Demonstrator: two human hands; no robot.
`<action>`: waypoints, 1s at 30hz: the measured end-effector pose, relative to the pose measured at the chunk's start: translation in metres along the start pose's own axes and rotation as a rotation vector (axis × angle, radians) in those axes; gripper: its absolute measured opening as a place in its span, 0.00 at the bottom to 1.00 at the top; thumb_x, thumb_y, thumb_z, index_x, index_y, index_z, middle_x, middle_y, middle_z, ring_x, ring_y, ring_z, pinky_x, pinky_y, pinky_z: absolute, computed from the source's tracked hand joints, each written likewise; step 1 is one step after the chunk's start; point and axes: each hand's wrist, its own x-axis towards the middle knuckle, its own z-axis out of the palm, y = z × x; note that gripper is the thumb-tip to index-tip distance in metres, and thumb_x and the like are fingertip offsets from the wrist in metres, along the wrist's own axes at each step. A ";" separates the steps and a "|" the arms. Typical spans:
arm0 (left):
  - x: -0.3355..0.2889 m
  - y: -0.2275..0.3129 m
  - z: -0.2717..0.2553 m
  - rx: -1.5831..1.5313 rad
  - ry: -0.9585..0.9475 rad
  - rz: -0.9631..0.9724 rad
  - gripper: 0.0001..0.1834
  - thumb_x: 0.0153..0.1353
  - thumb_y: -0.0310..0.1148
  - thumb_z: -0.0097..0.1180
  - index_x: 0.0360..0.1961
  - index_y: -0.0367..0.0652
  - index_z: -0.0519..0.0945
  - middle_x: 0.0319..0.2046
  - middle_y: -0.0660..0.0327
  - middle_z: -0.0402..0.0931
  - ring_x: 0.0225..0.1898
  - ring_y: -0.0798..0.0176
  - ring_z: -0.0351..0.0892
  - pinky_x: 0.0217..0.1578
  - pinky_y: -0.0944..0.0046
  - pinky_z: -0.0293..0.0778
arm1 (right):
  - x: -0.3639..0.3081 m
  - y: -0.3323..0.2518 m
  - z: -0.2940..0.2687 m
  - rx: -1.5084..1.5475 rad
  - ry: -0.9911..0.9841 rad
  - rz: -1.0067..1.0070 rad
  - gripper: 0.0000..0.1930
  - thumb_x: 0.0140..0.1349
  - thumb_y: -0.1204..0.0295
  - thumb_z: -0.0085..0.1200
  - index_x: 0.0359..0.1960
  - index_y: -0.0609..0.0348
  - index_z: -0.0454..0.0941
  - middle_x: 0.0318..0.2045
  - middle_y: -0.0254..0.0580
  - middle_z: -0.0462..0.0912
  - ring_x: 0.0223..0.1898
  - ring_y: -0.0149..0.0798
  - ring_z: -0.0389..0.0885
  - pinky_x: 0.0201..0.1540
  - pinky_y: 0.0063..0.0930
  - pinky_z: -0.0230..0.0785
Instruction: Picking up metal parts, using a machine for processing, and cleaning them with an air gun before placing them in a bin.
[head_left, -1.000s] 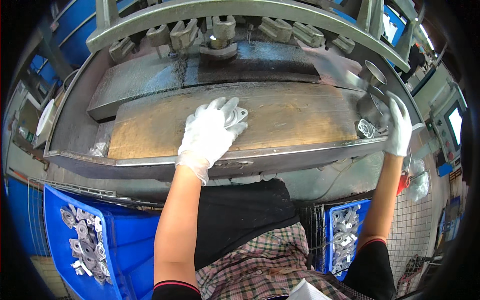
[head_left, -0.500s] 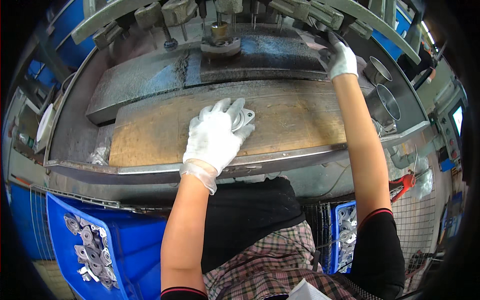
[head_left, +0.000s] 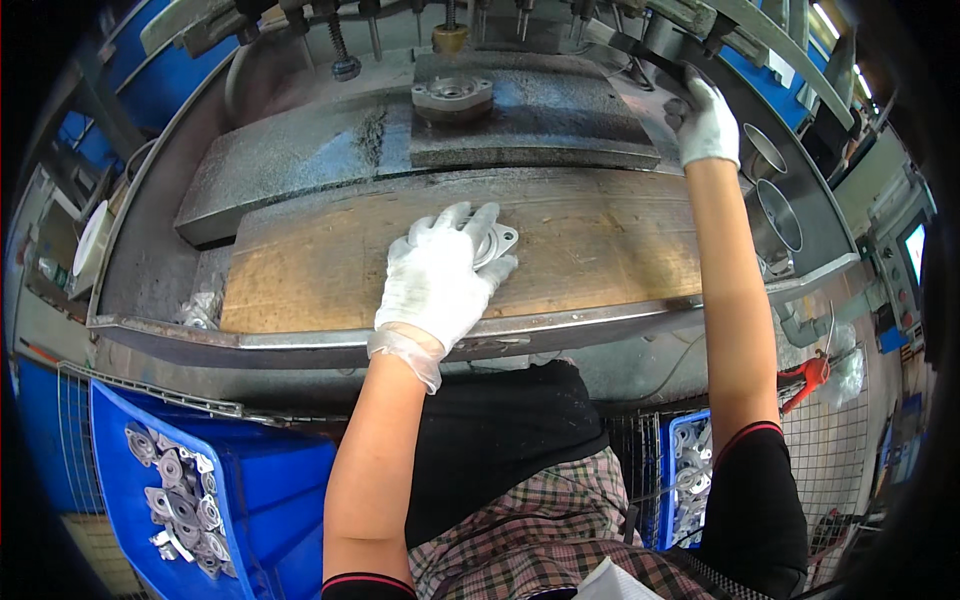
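Observation:
My left hand [head_left: 435,270], in a white glove, lies over a flat silver metal flange [head_left: 497,243] on the wooden board [head_left: 600,235]. Its fingers curl around the flange, and a lug with a hole sticks out on the right. At the upper right my gloved right hand [head_left: 710,125], its fingertips dark with grime, is closed around the end of a dark lever [head_left: 645,52]. Another metal flange [head_left: 452,95] sits on the dark steel block behind the board. Above it hangs a brass-coloured spindle tool [head_left: 450,38], apart from it.
More spindles and drill bits [head_left: 343,65] hang along the top. Two metal cups [head_left: 775,220] stand at the tray's right side. Below the raised tray edge [head_left: 300,338], a blue bin [head_left: 270,480] at left and a smaller blue bin [head_left: 668,480] at right hold metal parts.
The spindle tool has risen off the flange on the steel block, leaving a gap. My right hand has shifted slightly right with the lever. My left hand stays on its flange.

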 end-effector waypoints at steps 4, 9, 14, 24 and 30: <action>0.000 0.000 0.000 -0.002 -0.002 0.002 0.31 0.62 0.50 0.61 0.64 0.50 0.76 0.62 0.53 0.75 0.61 0.44 0.74 0.62 0.47 0.68 | 0.013 0.011 0.022 -0.029 -0.008 0.078 0.12 0.69 0.64 0.57 0.51 0.52 0.81 0.36 0.39 0.87 0.24 0.35 0.77 0.27 0.31 0.69; 0.000 0.001 -0.001 0.011 -0.001 0.006 0.31 0.62 0.50 0.61 0.64 0.50 0.76 0.61 0.54 0.75 0.59 0.45 0.75 0.61 0.47 0.69 | -0.005 0.008 0.011 -0.026 -0.056 -0.060 0.17 0.69 0.64 0.58 0.55 0.57 0.79 0.38 0.43 0.87 0.25 0.36 0.80 0.27 0.29 0.72; 0.000 0.001 -0.003 -0.015 -0.027 -0.011 0.30 0.62 0.49 0.61 0.64 0.49 0.76 0.61 0.55 0.76 0.59 0.45 0.75 0.60 0.47 0.69 | -0.032 0.003 0.018 -0.076 -0.100 -0.136 0.22 0.66 0.62 0.62 0.56 0.61 0.78 0.35 0.39 0.85 0.22 0.33 0.79 0.24 0.26 0.70; -0.001 0.001 -0.004 -0.009 -0.009 -0.004 0.30 0.63 0.51 0.59 0.64 0.50 0.75 0.60 0.56 0.76 0.59 0.47 0.74 0.60 0.48 0.69 | -0.045 0.027 0.080 -0.107 -0.011 -0.075 0.19 0.64 0.65 0.62 0.52 0.64 0.79 0.32 0.41 0.81 0.21 0.31 0.75 0.24 0.26 0.70; 0.000 -0.001 0.000 0.019 -0.010 -0.004 0.31 0.63 0.51 0.59 0.64 0.50 0.75 0.58 0.57 0.77 0.57 0.49 0.75 0.57 0.48 0.71 | -0.080 0.015 0.053 -0.193 -0.217 -0.087 0.24 0.67 0.61 0.60 0.57 0.65 0.74 0.38 0.49 0.87 0.22 0.32 0.79 0.24 0.23 0.70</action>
